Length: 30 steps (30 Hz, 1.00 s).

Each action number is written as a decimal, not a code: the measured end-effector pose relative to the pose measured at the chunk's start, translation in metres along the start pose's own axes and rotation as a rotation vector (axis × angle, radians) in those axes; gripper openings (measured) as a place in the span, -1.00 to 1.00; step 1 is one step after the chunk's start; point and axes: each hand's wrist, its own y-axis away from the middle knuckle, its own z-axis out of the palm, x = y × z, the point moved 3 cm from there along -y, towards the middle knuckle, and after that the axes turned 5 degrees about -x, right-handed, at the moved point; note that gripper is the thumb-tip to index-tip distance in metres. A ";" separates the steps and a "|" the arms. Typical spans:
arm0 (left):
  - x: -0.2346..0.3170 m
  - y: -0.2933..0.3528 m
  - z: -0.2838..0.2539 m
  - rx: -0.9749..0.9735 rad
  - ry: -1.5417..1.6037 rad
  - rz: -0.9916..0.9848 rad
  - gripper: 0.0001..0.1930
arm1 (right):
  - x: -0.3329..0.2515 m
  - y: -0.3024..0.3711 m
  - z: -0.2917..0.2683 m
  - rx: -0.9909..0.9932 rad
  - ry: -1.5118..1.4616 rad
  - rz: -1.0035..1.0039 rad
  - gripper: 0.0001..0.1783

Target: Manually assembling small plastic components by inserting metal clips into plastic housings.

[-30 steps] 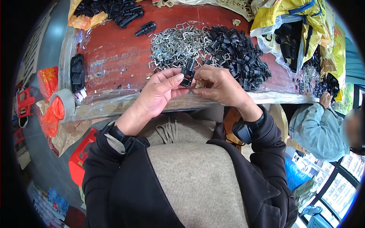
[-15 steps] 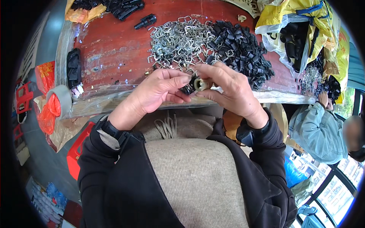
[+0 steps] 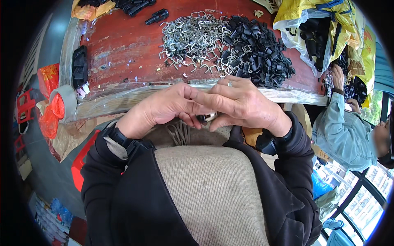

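Just in front of the table's near edge, my left hand (image 3: 167, 105) and my right hand (image 3: 246, 103) meet around a small black and cream fitting (image 3: 207, 117). Fingers of both hands are closed on it, and they hide most of its shape. Beyond my hands lies a heap of bent, U-shaped metal clips (image 3: 193, 39). A pile of small black plastic pieces (image 3: 262, 53) adjoins the clips on the right.
A black tubular part (image 3: 157, 17) lies at the back of the red tabletop (image 3: 119, 49). At left are a black molded part (image 3: 79, 66) and a tape roll (image 3: 67, 107). A yellow bag (image 3: 344, 20) holds black parts. A co-worker (image 3: 344, 131) reaches in at right.
Both my hands have come down toward me, past the table edge, with the fitting, and my fingers now cover more of it. The co-worker's hand has reached farther over the table.
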 end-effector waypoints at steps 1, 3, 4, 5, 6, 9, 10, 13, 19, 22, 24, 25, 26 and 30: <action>0.000 -0.001 0.001 0.001 0.002 0.001 -0.61 | 0.003 0.001 0.000 0.014 -0.044 0.015 -0.37; 0.002 -0.001 0.000 0.022 0.028 0.068 -0.61 | 0.009 0.005 -0.004 0.023 -0.093 0.026 -0.42; 0.005 0.002 -0.001 0.033 0.036 0.075 -0.63 | 0.016 0.011 -0.010 0.100 -0.150 0.180 -0.45; 0.005 0.002 -0.004 0.034 0.039 0.076 -0.63 | 0.023 0.018 -0.015 0.179 -0.205 0.337 -0.48; 0.007 0.002 -0.007 0.043 0.067 0.115 -0.64 | 0.032 0.025 -0.017 0.246 -0.125 0.469 -0.55; 0.013 0.000 -0.012 0.054 0.089 0.169 -0.67 | 0.058 0.044 -0.011 0.322 0.186 0.565 -0.74; 0.012 -0.001 -0.014 0.099 0.110 0.190 -0.67 | 0.065 0.045 -0.006 0.218 0.364 0.540 -0.79; 0.014 -0.005 -0.019 0.156 0.153 0.223 -0.67 | 0.078 0.049 0.002 0.157 0.490 0.527 -0.88; 0.013 -0.003 -0.020 0.238 0.231 0.252 -0.67 | 0.077 0.049 0.000 0.166 0.464 0.569 -0.85; 0.013 -0.004 -0.020 0.268 0.244 0.333 -0.67 | 0.070 0.050 -0.005 0.359 0.276 0.594 -0.92; 0.012 -0.005 -0.021 0.334 0.260 0.391 -0.68 | 0.068 0.051 -0.002 0.328 -0.135 0.671 -0.92; 0.012 -0.005 -0.020 0.333 0.256 0.395 -0.68 | 0.065 0.051 -0.002 0.331 -0.131 0.667 -0.92; 0.012 -0.006 -0.020 0.346 0.264 0.419 -0.68 | 0.063 0.050 0.003 0.360 -0.448 0.688 -0.90; 0.014 -0.008 -0.018 0.418 0.228 0.433 -0.68 | 0.053 0.042 0.012 0.336 -0.859 0.650 -0.82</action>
